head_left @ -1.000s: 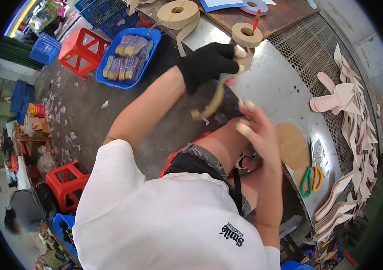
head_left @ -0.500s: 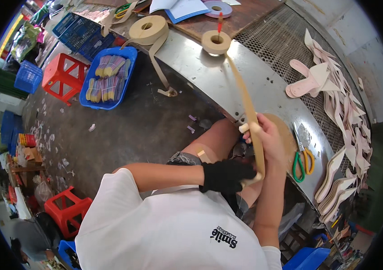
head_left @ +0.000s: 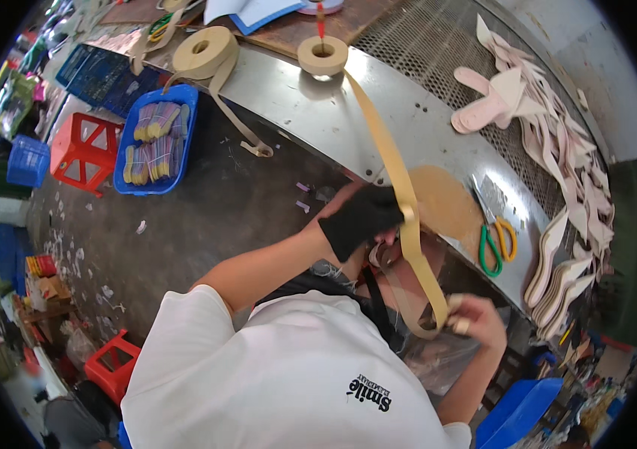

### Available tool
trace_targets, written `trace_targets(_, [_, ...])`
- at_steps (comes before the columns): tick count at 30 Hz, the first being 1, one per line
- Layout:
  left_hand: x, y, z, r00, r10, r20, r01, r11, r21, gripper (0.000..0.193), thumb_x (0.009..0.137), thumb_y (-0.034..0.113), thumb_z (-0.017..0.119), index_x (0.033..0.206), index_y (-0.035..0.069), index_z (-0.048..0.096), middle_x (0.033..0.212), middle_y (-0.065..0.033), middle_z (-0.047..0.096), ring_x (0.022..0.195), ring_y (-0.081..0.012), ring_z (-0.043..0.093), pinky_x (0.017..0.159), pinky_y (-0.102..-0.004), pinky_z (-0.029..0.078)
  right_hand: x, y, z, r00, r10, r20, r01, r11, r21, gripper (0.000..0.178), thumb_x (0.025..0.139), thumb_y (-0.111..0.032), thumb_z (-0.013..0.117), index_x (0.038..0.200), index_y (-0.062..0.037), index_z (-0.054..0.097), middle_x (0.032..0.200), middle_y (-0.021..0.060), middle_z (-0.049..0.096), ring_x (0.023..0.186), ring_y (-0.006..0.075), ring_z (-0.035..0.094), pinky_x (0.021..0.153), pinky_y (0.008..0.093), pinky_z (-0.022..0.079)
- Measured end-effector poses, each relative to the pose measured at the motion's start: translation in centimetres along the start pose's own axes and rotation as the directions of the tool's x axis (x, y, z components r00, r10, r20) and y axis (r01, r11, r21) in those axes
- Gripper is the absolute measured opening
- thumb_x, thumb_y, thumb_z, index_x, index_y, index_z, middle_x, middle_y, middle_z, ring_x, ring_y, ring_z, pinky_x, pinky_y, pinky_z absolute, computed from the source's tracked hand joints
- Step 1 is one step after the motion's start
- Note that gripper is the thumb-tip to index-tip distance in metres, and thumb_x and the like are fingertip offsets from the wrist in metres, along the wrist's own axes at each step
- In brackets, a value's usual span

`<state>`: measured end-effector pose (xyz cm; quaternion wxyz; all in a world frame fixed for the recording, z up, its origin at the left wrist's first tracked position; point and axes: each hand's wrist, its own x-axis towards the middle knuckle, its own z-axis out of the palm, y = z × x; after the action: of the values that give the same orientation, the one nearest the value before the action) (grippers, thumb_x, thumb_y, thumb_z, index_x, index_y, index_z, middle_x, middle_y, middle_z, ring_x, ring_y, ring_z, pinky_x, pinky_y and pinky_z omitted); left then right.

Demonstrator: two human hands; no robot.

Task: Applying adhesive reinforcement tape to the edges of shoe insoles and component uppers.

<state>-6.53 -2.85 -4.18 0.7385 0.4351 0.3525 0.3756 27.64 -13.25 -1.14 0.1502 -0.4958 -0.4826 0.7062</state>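
The tan strip point(head_left: 383, 136) runs from its roll point(head_left: 335, 57) on the worktop point(head_left: 412, 123) across the near edge to the lap. The gloved left hand point(head_left: 367, 218) grips it midway; the right hand point(head_left: 481, 322) meets its lower bend, pinching or not I cannot tell. Light, even tension should prevent twisting. Scissors point(head_left: 492, 220) lie rightward; leftward, above the floor point(head_left: 210, 232), there is room.

Long flat yellow-tan tape point(head_left: 383, 135): plain. Rnd tape roll point(head_left: 338, 58), far edge of shiny metal table point(head_left: 424, 126): same tan. Table: silver-gray, w/ rnd brown patch point(head_left: 442, 196) nr its near edge. L hand point(head_left: 367, 217): blk fabric glove point(head_left: 348, 233). Metal scissors point(head_left: 492, 220), same edge: 1 grn + 1 yel handle. Flat pale-pink pcs point(head_left: 483, 110): R edge. Blue plastic basin point(head_left: 192, 123): bundles point(head_left: 146, 165) striped purple/yel.
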Motion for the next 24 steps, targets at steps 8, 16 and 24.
trace_targets(8, [-3.5,-9.1,11.2,0.743,0.090,0.663,-0.618,0.471,0.629,0.022,0.071,0.028,0.067,0.083,0.009,0.069,0.078,-0.0140,0.066,0.069,-0.0305,0.063,0.061,-0.0416,0.049,12.9,-10.1,7.6,0.978,-0.195,0.078,0.194,0.981,0.019,0.041,0.095,-0.022,0.052,0.131,-0.0017,0.048,0.098,0.0049,0.064,0.083,0.0110,0.061,0.073,0.0231,0.050])
trace_targets(16, [0.1,-1.0,1.3,0.736,-0.468,0.489,-0.032,0.698,0.715,0.038,0.073,0.028,0.075,0.102,0.005,0.065,0.094,-0.0111,0.067,0.089,-0.0216,0.063,0.076,-0.0369,0.049,9.3,-8.2,5.2,0.933,-0.330,-0.141,0.356,0.905,0.233,0.028,0.084,-0.024,0.065,0.092,0.0009,0.057,0.069,0.0050,0.057,0.050,0.0131,0.054,0.044,0.0249,0.044])
trace_targets(24, [3.6,-2.0,-1.8,0.996,0.037,0.079,0.001,0.899,-0.438,0.029,0.094,0.030,0.055,0.104,0.003,0.061,0.092,-0.0058,0.063,0.066,-0.0072,0.056,0.053,-0.0206,0.043,-3.6,1.6,-2.1,0.962,-0.246,-0.116,0.270,0.913,0.307,0.036,0.070,-0.019,0.075,0.091,0.0058,0.060,0.070,0.0153,0.065,0.052,0.0214,0.062,0.048,0.0307,0.051])
